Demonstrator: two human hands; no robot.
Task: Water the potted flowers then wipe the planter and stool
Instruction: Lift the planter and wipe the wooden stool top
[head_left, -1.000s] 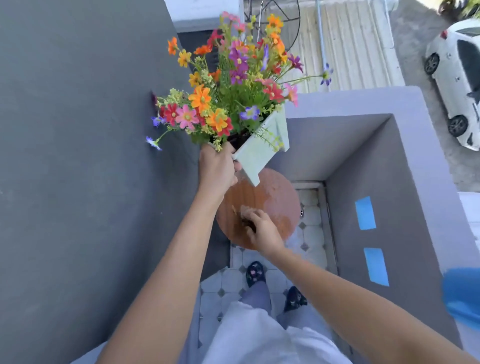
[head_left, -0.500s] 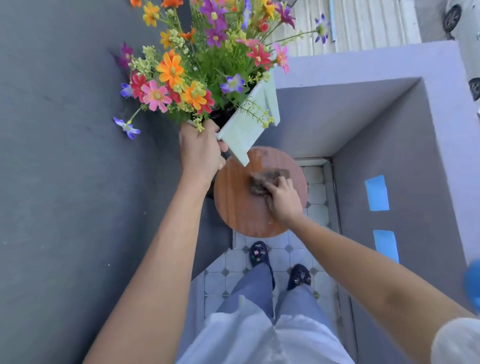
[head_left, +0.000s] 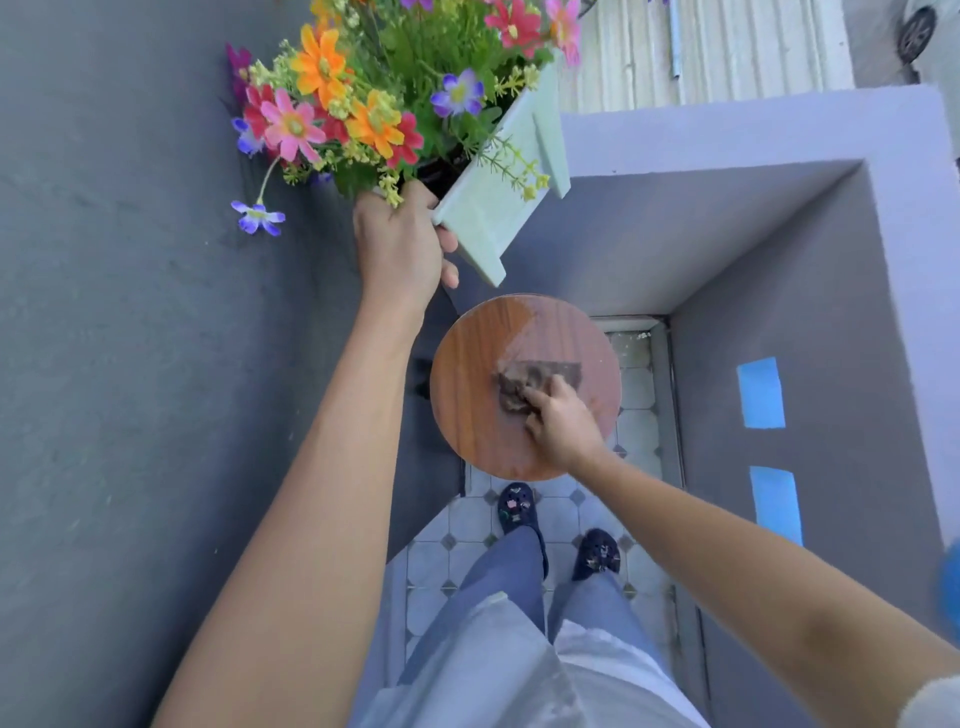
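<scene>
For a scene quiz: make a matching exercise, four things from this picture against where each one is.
Things:
1. planter
2. cloth
3. stool
4. blue tape

Places:
A. stuck on the grey wall
B. standing on the tiled floor
C. held up in the left hand
D. under the right hand, on the stool top

Pairs: 1-C, 2-D, 3-B, 4-A

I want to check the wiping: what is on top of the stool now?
A dark cloth lies on the stool, pressed by the right hand. The wood under them is hidden. The planter is lifted off in the left hand.
</scene>
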